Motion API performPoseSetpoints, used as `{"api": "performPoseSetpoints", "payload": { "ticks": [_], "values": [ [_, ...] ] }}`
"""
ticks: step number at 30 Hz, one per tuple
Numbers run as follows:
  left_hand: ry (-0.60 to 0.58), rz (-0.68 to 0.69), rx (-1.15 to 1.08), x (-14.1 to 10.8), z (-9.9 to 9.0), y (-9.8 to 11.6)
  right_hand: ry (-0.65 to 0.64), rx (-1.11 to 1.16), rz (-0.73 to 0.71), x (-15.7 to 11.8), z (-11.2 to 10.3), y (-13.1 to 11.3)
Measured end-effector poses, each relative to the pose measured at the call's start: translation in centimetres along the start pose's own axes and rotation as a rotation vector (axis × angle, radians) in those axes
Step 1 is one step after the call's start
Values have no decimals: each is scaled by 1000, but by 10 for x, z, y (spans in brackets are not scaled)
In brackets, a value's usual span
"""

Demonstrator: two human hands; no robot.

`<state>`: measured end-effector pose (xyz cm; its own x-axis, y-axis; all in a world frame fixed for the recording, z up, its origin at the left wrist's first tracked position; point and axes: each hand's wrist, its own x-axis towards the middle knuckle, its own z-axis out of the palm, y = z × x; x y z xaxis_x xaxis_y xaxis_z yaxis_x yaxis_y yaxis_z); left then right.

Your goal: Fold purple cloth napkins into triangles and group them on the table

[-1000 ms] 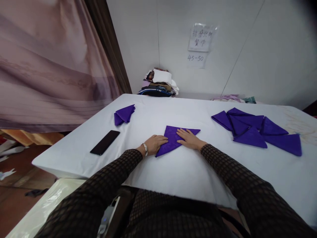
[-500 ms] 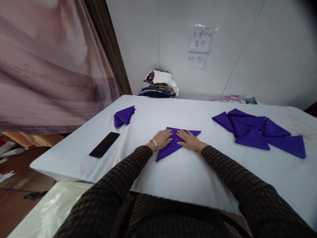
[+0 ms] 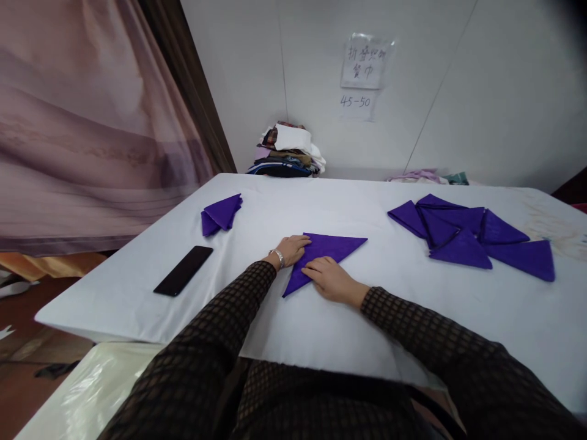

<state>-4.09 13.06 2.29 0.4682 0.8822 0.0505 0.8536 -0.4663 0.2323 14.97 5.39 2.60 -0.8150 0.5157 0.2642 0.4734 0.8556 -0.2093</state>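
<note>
A purple cloth [image 3: 337, 246], folded into a triangle, lies flat on the white-covered table [image 3: 293, 201] in front of me. My left hand [image 3: 292, 250], with a bracelet at the wrist, rests on its left part with the fingers laid over the cloth. Lower down, my right hand [image 3: 331, 279] touches the cloth's near edge; its fingers are extended and lie on the fabric. Neither hand grips anything that I can make out.
Several folded purple cloths [image 3: 463, 250] overlap on the right side of the table. More folded purple cloth [image 3: 222, 214] lies at the left, above a black phone [image 3: 183, 271]. A clothes pile [image 3: 288, 153] stands by the wall. A plastic-covered surface [image 3: 105, 379] is at lower left.
My right hand has moved left and toward me, from the middle of the purple cloth to its near edge. The left hand stays on the cloth. The view has shifted slightly.
</note>
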Motion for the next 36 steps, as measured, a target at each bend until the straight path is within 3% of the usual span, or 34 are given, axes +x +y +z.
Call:
{"api": "performPoseSetpoints", "payload": {
  "ticks": [6, 10, 13, 16, 19, 22, 25, 29, 36],
  "values": [
    [-21, 18, 17, 4, -5, 0, 5, -126, 88, 17, 3, -5],
    [-46, 50, 28, -6, -15, 4, 60, -52, 141, 1, -1, -5],
    [-58, 96, 26, -27, -23, 9, 255, 337, 258, -23, -6, -8],
    [-50, 151, -12, -54, -26, 15, 433, 848, 521, -47, -9, -13],
    [-1, 161, -88, -75, -20, 20, 515, 1271, 740, -62, -10, -16],
    [97, 105, -153, -80, -9, 27, 553, 1524, 840, -68, -12, -11],
    [178, 23, -166, -74, -1, 35, 539, 1571, 909, -67, -16, 1],
    [194, -65, -164, -65, 2, 43, 481, 1564, 987, -62, -22, 17],
    [165, -61, -178, -62, 3, 41, 442, 1429, 1121, -50, -34, 37]
  ]
}}
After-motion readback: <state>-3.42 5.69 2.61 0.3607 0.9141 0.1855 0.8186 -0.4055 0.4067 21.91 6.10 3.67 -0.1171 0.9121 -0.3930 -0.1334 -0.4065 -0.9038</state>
